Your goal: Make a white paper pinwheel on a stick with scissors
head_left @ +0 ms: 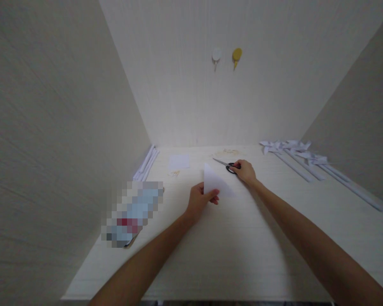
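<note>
The white triangular folded paper (216,182) stands at the middle of the pale bench (242,255), its near-left corner pinched in the grip of the left hand (199,200). Just right and farther, the right hand (245,171) closes on black-handled scissors (227,164). White rolled paper sticks (309,163) lie far right. The near bench is open.

Home craft corner, pale desk (230,255), wall hooks (236,55), folded paper pinwheels (293,148), scissors (227,165)
</note>
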A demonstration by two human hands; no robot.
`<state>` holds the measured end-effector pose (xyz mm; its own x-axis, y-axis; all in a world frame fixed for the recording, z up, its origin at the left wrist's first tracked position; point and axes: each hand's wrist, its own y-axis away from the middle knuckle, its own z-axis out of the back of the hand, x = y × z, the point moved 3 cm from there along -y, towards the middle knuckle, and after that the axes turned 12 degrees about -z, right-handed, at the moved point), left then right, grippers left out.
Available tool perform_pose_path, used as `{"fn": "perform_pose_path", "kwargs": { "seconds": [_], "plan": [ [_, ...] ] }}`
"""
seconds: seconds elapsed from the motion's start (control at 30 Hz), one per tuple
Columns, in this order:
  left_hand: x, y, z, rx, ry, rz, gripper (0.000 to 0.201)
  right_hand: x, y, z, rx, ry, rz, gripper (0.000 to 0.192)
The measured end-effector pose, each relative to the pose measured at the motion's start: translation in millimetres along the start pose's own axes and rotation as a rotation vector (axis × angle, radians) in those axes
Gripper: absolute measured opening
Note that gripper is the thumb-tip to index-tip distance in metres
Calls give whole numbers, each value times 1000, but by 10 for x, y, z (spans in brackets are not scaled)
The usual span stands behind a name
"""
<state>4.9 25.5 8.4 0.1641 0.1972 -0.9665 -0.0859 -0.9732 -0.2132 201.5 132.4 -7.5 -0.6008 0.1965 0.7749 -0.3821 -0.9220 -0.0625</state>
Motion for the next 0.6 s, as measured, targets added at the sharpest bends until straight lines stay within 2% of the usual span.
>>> {"fn": "perform_pose_path", "kwargs": {
  "seconds": [0.07,0.2,0.3,0.4,0.5,0.57,0.6],
  "plan": [
    [-1,-5,21,-26,-10,-16,18,37,-6,7,38,-12,-21,12],
    [27,-11,93,-162,-31,-2,24,122,61,25,115,-110,-78,20],
    [58,-21,103,-207,143,37,16,176,261,66,216,-250,-113,24],
    [73,-33,76,-193,321,62,17,200,592,130,345,-428,-118,27],
    [79,-34,52,-140,313,71,22,180,936,158,454,-575,-139,34],
    [77,-27,41,-88,271,60,26,155,1114,113,614,-866,-266,36],
    [72,-22,34,-58,250,51,27,143,1172,92,633,-950,-313,35]
  ]
}}
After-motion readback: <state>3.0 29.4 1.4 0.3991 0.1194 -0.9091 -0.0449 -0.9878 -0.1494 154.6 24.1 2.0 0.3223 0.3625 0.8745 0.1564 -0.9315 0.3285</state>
